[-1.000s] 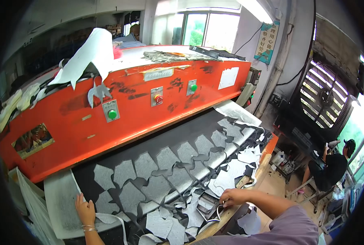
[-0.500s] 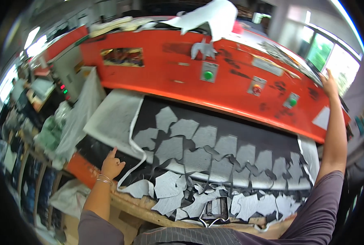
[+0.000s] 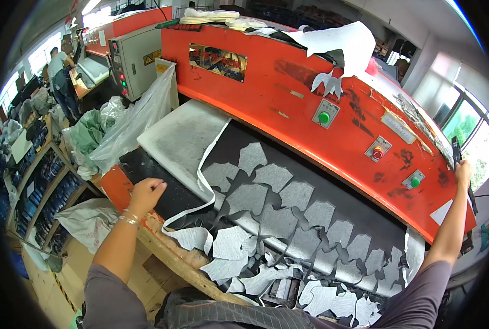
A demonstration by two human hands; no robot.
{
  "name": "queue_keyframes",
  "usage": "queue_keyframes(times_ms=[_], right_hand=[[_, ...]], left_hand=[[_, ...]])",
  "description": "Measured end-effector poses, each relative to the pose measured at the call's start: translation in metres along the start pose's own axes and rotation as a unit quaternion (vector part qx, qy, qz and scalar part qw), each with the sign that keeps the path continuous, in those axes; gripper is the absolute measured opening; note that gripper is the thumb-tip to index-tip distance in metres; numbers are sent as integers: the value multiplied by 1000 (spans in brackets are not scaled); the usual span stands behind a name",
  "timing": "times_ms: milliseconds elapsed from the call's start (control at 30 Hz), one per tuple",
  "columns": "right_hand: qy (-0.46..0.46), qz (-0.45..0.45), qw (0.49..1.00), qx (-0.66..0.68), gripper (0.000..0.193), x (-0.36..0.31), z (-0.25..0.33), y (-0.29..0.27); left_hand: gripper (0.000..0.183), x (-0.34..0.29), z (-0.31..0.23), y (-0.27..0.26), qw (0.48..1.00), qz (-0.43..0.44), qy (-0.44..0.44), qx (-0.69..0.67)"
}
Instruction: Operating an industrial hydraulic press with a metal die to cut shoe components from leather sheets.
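My left hand [image 3: 147,196] is closed with nothing visible in it, over the black surface [image 3: 159,178] at the left end of a red press [image 3: 277,88]. At the press's right end, my right hand [image 3: 464,173] is wrapped round a black upright handle [image 3: 456,151]. Between my arms a black sheet [image 3: 332,192] lies on the white bed [image 3: 181,129], under the press beam. Rows of grey angular cut pieces [image 3: 273,220] lie on it. Nearer me, loose white scraps [image 3: 231,244] surround a small metal frame [image 3: 283,289].
Green buttons [image 3: 324,117] and a red button [image 3: 377,154] sit on the press front. White material [image 3: 337,44] drapes over its top. A clear plastic sheet [image 3: 140,131] hangs at left, by a rack [image 3: 41,192] of dark items. Another person [image 3: 62,82] stands far left.
The view has turned left and tilted. My left hand's extended index finger has curled in. My right hand has come down from its raised position and now grips the black handle.
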State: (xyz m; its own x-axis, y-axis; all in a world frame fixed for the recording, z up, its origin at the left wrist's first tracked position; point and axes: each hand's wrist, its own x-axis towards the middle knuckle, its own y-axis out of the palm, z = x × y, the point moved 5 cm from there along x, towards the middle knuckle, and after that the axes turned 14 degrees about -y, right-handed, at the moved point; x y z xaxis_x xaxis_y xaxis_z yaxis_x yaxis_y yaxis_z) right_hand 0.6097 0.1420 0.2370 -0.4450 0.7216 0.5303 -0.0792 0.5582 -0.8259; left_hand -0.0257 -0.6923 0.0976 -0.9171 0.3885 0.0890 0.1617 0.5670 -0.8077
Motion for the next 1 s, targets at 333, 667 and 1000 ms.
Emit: queue_keyframes(times_ms=[333,667,1000], right_hand=[[-246,-103,924,274,26,-146,373,-187],[-148,280,853,415,34,-206,807,-111],[-144,179,844,485,42,-223,847,-63]], left_hand=[[20,106,-41,140,985,117,128,9],[56,114,-21,159,979,127,150,-49],[69,115,-9,160,978,170,103,-67]])
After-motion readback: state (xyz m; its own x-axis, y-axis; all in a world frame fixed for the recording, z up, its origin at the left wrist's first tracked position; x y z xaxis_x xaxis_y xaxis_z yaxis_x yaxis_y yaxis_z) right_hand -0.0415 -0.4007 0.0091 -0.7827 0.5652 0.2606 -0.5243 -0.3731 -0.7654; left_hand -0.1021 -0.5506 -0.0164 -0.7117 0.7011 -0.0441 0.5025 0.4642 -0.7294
